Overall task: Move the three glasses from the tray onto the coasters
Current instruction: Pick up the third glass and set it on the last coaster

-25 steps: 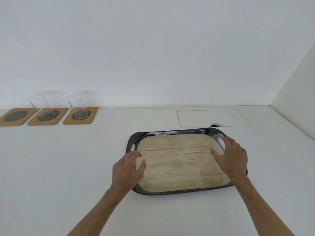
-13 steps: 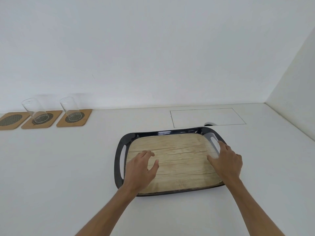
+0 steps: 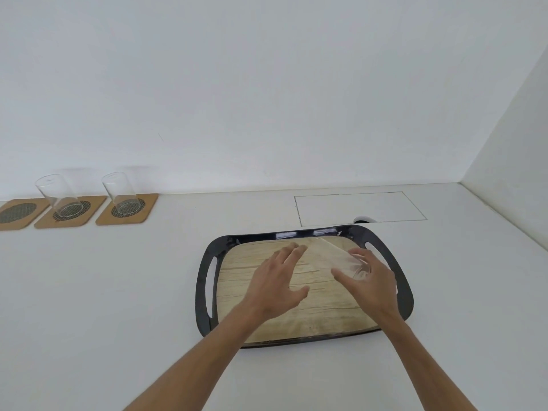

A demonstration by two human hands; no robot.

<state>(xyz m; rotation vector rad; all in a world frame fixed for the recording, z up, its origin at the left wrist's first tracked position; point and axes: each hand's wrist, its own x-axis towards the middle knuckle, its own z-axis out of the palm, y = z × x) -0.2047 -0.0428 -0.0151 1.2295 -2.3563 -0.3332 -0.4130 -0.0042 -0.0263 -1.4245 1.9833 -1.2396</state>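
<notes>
Your right hand [image 3: 372, 280] is wrapped around the base of the third glass [image 3: 341, 259], which tilts away from you over the right half of the tray [image 3: 299, 232]; blur makes it hard to tell whether it has lifted clear of the wood-look surface. Your left hand [image 3: 277, 280] hovers over the middle of the tray, fingers spread and holding nothing.

Treat the glass as light, rigid, smooth and breakable — a clear cylinder that could slip through a loose grip. Judging by its shape, the surest hold is around the lower wall, thumb opposite fingers, clear of the thin rim.

Further out, on the desk [image 3: 148, 292] to the far left, three cork coasters sit in a row against the wall. The right coaster [image 3: 127, 209] and the middle coaster [image 3: 71, 212] each carry a glass already; the left coaster [image 3: 17, 213], partly cut off by the frame edge, is bare, so that is where this one belongs.

No brand, label or writing is readable on anything here.
</notes>
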